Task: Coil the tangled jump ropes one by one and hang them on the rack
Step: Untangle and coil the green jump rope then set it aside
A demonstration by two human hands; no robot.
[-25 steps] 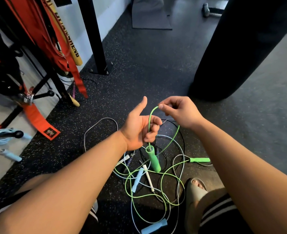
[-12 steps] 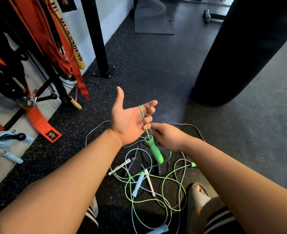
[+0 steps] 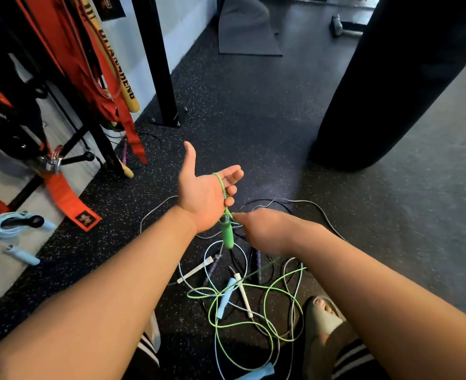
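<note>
Head cam: left hand [image 3: 204, 193] is palm up and spread open, thumb sticking out, with the green rope [image 3: 220, 182] looped over its fingers. The green handle [image 3: 227, 234] dangles right under that palm. Right hand [image 3: 262, 231] pinches the cord just beside the handle's top. The rest of the pile of ropes [image 3: 253, 294] is a mess on the floor [image 3: 253, 119] below both arms. A light blue rope [image 3: 0, 224] hangs coiled on the rack [image 3: 89, 157] by the floor's left edge.
</note>
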